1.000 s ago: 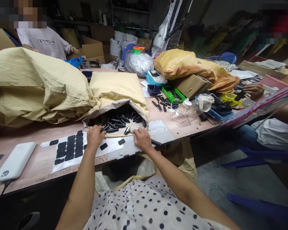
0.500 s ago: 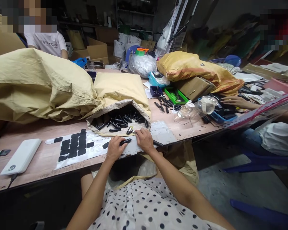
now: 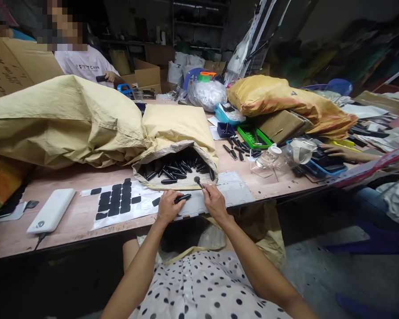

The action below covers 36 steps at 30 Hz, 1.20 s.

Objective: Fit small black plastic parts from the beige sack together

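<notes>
At the table's front edge, my left hand (image 3: 169, 206) is closed around a black handle-shaped piece (image 3: 182, 198), whose end points right over a grey-white board (image 3: 231, 188). My right hand (image 3: 215, 201) grips a small hammer (image 3: 197, 180). Its round head stands above the board, to the upper right of the black piece and apart from it. Just beyond both hands lies the open mouth of a tan sack (image 3: 173, 117), with many similar black pieces (image 3: 176, 168) inside. Left of my left hand is a white sheet (image 3: 101, 221) bearing black rounded pads (image 3: 115, 198).
A white power bank (image 3: 51, 210) with a cable lies left. Another large tan sack (image 3: 63, 119) fills the back left. Rightward are a green tray (image 3: 254, 136), loose black pieces (image 3: 231, 152) and a clear jug (image 3: 301, 150). A co-worker's hand (image 3: 347, 152) is at far right; another person (image 3: 83, 62) is behind.
The view has swung left, shifting things rightward. In my right hand the hammer has turned, its head now seen end-on. My left hand keeps the black piece. The person behind now shows a dark item in hand.
</notes>
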Available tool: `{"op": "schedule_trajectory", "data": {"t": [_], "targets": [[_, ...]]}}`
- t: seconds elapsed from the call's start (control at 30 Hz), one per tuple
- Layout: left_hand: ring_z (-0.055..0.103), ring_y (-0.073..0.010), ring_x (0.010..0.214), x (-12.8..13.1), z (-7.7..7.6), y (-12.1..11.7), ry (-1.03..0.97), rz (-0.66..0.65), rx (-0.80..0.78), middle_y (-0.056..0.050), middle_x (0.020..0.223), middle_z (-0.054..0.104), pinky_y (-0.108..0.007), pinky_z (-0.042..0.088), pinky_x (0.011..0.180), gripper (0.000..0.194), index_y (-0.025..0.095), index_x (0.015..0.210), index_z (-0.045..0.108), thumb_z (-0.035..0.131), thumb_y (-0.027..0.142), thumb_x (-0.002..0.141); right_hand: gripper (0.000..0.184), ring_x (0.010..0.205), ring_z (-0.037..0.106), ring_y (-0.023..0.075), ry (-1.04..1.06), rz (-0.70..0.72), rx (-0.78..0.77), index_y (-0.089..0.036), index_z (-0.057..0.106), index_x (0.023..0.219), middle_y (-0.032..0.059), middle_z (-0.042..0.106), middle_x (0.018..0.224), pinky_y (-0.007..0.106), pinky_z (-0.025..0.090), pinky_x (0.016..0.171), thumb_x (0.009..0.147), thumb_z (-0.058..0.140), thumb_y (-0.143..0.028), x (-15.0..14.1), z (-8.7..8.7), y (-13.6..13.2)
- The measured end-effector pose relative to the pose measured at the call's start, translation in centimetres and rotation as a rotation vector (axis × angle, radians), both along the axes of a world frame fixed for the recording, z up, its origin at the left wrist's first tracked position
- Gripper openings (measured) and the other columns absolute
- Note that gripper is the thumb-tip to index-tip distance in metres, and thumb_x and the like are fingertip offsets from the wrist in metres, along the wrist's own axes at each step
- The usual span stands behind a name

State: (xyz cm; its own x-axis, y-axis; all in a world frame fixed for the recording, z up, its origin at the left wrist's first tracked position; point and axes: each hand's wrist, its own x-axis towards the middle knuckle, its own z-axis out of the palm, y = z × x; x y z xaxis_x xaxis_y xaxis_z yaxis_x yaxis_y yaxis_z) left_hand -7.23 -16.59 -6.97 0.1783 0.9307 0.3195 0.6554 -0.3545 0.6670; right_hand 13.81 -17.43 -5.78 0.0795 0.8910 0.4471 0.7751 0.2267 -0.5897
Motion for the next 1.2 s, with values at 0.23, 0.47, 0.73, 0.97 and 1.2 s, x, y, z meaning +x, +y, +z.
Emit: {"op": "schedule_trajectory", "data": {"t": [0.23, 0.47, 0.73, 0.97, 1.2], "targets": [[0.063, -0.0230, 0.087, -0.2, 0.2, 0.2, -0.004, -0.001, -0.026, -0.002, 0.086, 0.070, -0.037, 0.051, 0.082, 0.011, 0.026, 0.092, 0.076, 0.072, 0.026, 0.082, 0.030, 0.097, 0.070, 0.0218, 0.143, 0.056, -0.056, -0.023, 0.075, 0.113, 0.0078, 0.076, 0.104, 0.034, 0.057, 0.089, 0.095, 0.050, -0.026, -0.2, 1.5, -1.9], [0.063, -0.0236, 0.088, -0.1, 0.5, 0.2, 0.007, 0.000, -0.056, -0.003, 0.088, 0.071, -0.038, 0.051, 0.083, 0.013, 0.027, 0.094, 0.077, 0.071, 0.025, 0.082, 0.036, 0.103, 0.070, 0.0210, 0.051, 0.107, -0.046, -0.024, 0.072, 0.123, 0.0085, 0.076, 0.111, 0.034, 0.057, 0.092, 0.097, 0.047, -0.020, -1.2, 2.3, -3.3], [0.062, -0.0234, 0.088, -0.2, 0.6, 0.1, 0.014, -0.012, -0.071, -0.002, 0.087, 0.069, -0.037, 0.051, 0.083, 0.013, 0.027, 0.093, 0.077, 0.072, 0.025, 0.081, 0.038, 0.097, 0.070, 0.0200, -0.020, 0.128, -0.070, -0.023, 0.071, 0.125, 0.0080, 0.075, 0.107, 0.031, 0.057, 0.086, 0.098, 0.044, -0.019, -1.6, 2.7, -3.9], [0.062, -0.0234, 0.089, -0.1, 0.8, 0.1, 0.023, -0.013, -0.096, -0.002, 0.087, 0.070, -0.037, 0.050, 0.082, 0.013, 0.026, 0.092, 0.077, 0.073, 0.023, 0.080, 0.035, 0.088, 0.069, 0.0192, -0.090, 0.115, -0.117, -0.025, 0.072, 0.120, 0.0057, 0.074, 0.099, 0.027, 0.055, 0.078, 0.097, 0.046, -0.019, -1.8, 3.0, -4.1], [0.061, -0.0232, 0.088, 0.0, 0.8, 0.2, 0.023, -0.004, -0.107, -0.001, 0.086, 0.069, -0.036, 0.050, 0.082, 0.012, 0.026, 0.090, 0.075, 0.074, 0.022, 0.079, 0.037, 0.092, 0.069, 0.0190, -0.094, 0.180, -0.094, -0.026, 0.070, 0.125, 0.0060, 0.074, 0.104, 0.027, 0.056, 0.081, 0.098, 0.046, -0.018, -2.8, 3.3, -4.4]]}}
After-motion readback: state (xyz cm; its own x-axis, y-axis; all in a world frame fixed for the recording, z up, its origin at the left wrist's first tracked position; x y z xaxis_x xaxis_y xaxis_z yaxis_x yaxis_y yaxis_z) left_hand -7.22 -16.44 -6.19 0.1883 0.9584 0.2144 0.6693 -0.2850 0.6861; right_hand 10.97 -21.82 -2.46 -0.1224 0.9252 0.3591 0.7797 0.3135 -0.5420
